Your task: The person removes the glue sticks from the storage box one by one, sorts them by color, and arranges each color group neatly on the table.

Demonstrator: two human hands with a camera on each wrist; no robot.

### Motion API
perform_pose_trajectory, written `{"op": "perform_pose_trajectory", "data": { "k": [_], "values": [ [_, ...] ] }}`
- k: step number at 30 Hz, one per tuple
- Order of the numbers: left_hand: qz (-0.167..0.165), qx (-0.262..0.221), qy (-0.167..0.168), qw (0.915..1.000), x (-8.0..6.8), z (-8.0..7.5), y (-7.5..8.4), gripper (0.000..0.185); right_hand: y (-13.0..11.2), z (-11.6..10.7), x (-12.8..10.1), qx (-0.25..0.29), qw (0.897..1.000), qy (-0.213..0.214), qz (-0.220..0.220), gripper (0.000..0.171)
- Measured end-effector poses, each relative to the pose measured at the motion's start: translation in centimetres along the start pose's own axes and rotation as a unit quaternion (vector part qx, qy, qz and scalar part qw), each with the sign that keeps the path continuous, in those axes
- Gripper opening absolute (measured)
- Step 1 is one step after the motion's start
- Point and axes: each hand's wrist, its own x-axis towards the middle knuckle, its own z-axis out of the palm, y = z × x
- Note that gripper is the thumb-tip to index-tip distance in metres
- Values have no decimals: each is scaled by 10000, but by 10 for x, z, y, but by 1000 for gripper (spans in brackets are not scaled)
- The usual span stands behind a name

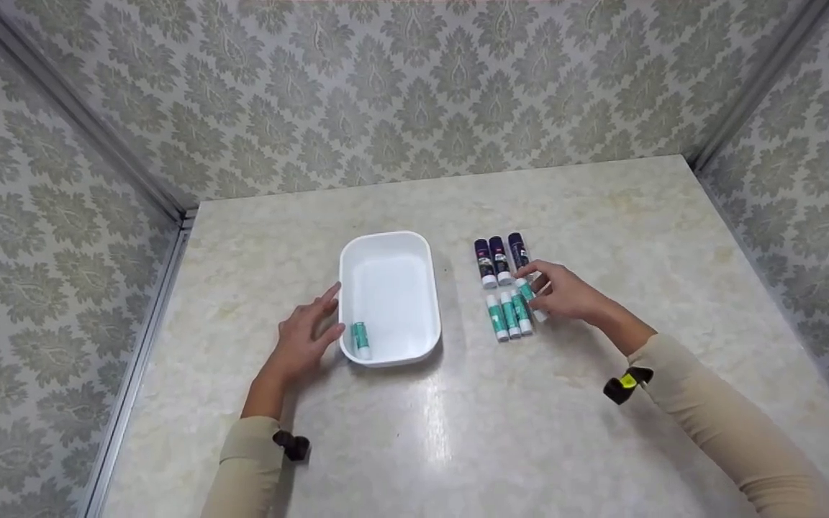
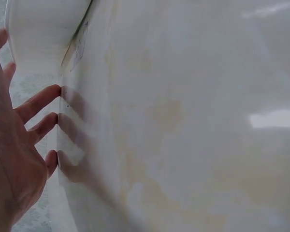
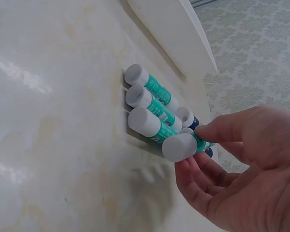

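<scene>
My right hand (image 1: pixel 564 293) pinches a green-and-white glue stick (image 3: pixel 180 147) between thumb and fingers, at the right end of a row of similar sticks. Three more green glue sticks (image 1: pixel 509 316) lie side by side just left of it. Beyond them lie three dark purple glue sticks (image 1: pixel 499 260) with white ends. To the left stands a white rectangular tray (image 1: pixel 389 356), with one green glue stick (image 1: pixel 361 340) lying in its near left corner. My left hand (image 1: pixel 304 337) touches the tray's left side, thumb and fingers spread and not curled round it.
The pale marbled table (image 1: pixel 400 446) has its far edge against a patterned wall (image 1: pixel 386 93). Side panels with metal frame strips bound it left and right. A bare strip of tabletop separates the tray from the glue sticks.
</scene>
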Motion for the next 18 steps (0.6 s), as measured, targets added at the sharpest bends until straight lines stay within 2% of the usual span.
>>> {"op": "perform_pose_trajectory", "data": {
  "k": [6, 18],
  "values": [
    [-2, 115, 21, 9999, 0, 1, 1, 80, 6, 2, 1, -23, 9995, 19, 311, 55],
    [-34, 148, 52, 9999, 0, 1, 0, 80, 9, 8, 4, -165, 9977, 5, 657, 57]
  ]
}}
